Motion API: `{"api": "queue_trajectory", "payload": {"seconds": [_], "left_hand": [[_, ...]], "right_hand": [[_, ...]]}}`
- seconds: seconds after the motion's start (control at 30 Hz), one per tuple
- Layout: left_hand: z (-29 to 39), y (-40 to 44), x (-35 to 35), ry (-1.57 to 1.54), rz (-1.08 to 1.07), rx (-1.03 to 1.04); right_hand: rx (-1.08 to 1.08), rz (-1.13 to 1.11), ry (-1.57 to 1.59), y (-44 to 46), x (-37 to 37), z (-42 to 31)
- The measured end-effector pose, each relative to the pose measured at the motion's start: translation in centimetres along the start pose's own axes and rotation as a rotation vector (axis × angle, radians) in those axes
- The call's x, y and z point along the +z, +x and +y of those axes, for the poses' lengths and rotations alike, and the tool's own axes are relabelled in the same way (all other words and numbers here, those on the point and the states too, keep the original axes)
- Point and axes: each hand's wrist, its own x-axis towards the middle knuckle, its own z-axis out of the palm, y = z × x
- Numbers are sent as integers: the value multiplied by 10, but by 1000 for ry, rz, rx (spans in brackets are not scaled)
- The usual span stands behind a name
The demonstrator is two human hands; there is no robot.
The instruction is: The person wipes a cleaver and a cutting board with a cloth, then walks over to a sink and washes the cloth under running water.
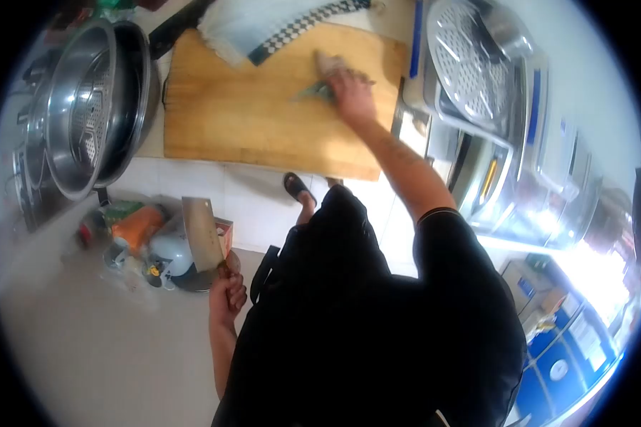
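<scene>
My left hand point(228, 293) is closed round the handle of a cleaver point(204, 235), held low at my left side, away from the board. Its broad blade points up. My right arm stretches forward over a wooden cutting board point(228, 107). Near the board's far right part, my right hand point(353, 94) presses down on a soft, crumpled grey-green thing point(316, 90), part of which shows beside the fingers. A paler, pinkish-brown piece point(329, 62) shows just beyond the fingertips. Blur and the hand itself hide what these are.
A white cloth with a checked border point(292, 32) lies over the board's far edge. Metal basins point(85, 107) stand at the left, and a perforated metal tray point(470, 60) at the right. Bags point(139, 224) sit on the floor at the left. Blue-fronted boxes point(559, 366) are at lower right.
</scene>
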Motion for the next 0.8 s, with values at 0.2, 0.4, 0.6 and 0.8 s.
{"api": "queue_trajectory", "payload": {"seconds": [0.2,0.4,0.6,0.8], "left_hand": [[25,1,-7,308,-75,84],[50,41,31,718,-29,276],[28,146,108,1389,-92,716],[-58,202,220,1583,-152,990]], "right_hand": [[423,144,16,-125,3,-12],[7,-91,703,-215,45,-215],[-48,-550,853,-272,12,-215],[728,-261,787,-381,-53,-84]]}}
